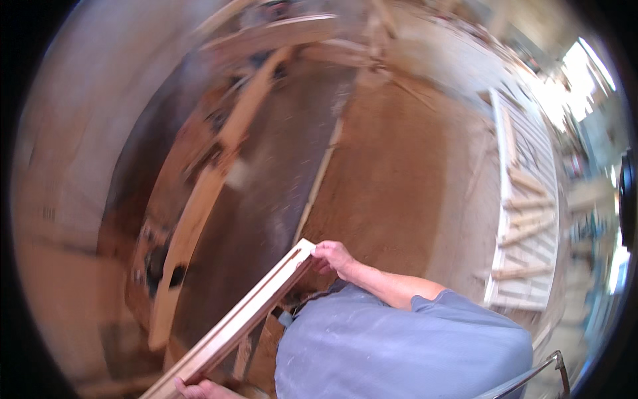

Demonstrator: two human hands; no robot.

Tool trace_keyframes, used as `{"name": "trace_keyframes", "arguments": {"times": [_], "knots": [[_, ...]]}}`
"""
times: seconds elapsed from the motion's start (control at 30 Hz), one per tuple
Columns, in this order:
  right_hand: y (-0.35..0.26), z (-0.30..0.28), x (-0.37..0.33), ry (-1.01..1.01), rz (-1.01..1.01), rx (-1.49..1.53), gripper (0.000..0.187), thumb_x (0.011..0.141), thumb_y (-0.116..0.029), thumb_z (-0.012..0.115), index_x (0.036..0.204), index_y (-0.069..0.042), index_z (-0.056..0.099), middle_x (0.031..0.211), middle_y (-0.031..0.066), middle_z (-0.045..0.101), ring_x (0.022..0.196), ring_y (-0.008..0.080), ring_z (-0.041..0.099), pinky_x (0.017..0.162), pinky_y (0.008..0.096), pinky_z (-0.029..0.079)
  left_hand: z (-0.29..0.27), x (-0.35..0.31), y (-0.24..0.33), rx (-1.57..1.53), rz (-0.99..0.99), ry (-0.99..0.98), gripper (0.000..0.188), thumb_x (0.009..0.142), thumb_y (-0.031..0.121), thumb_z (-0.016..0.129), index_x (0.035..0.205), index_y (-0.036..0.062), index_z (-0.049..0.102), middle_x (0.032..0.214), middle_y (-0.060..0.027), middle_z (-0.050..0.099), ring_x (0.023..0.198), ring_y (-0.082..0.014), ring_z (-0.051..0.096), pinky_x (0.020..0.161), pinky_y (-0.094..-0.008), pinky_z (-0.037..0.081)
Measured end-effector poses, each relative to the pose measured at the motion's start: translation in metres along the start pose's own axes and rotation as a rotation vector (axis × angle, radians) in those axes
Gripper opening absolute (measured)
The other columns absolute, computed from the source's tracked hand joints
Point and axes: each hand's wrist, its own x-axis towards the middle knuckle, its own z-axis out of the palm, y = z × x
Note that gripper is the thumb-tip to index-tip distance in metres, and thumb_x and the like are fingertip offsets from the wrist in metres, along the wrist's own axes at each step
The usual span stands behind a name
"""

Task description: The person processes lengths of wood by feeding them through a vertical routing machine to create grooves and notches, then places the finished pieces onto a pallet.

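Note:
A long, pale wooden rail [246, 312] lies slantwise across the front of me, with a slot cut near its far end and a groove along its side. My right hand [335, 258] is closed around that far end. At the lower edge of the view my left hand [203, 389] grips the near part of the same rail, its fingers partly hidden and cut off by the picture's rim. Beyond the rail stretches a dark, dusty bench top [266, 173].
A light plank [193, 213] with a dark notch runs along the bench's left side. Another board [279, 30] lies across the far end. Brown sawdust [385, 166] covers the floor. On the right is a white slatted rack [495, 266] with several wooden pieces. Much is motion-blurred.

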Motion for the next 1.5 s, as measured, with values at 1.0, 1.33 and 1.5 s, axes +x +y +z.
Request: {"name": "trace_keyframes", "arguments": {"times": [1.0, 1.33, 1.5], "knots": [[0.013, -0.401, -0.219, 0.851, -0.178, 0.069, 0.067, 0.071, -0.038, 0.081, 0.124, -0.002, 0.060, 0.115, 0.0138, 0.066, 0.107, 0.0226, 0.060, 0.094, 0.0360, 0.047, 0.350, -0.883, -0.360, 0.784, -1.663, -2.141, 0.024, 0.098, 0.011, 0.050, 0.118, 0.0017, 0.059, 0.102, -0.0072, 0.064, 0.100, -0.0223, 0.060, 0.092, -0.0390, 0.046], [0.020, -0.418, -0.232, 1.489, -0.048, 0.709, 0.063, 0.064, -0.033, 0.087, 0.115, -0.001, 0.069, 0.102, 0.0094, 0.070, 0.095, 0.0192, 0.064, 0.087, 0.0332, 0.049, 0.248, -1.008, -0.383, 1.336, -1.463, -3.080, 0.054, 0.097, 0.007, 0.063, 0.147, 0.0029, 0.042, 0.103, -0.0053, 0.066, 0.092, -0.0153, 0.062, 0.082, -0.0312, 0.052], [0.060, -0.470, -0.234, 1.837, 0.167, 0.760, 0.050, 0.062, -0.033, 0.086, 0.097, -0.001, 0.074, 0.090, 0.0142, 0.074, 0.082, 0.0230, 0.070, 0.077, 0.0363, 0.054, 0.281, -1.027, -0.474, 1.509, -0.909, -3.113, 0.073, 0.095, 0.009, 0.066, 0.155, -0.0028, 0.026, 0.106, -0.0128, 0.068, 0.084, -0.0173, 0.067, 0.069, -0.0282, 0.053]]}}
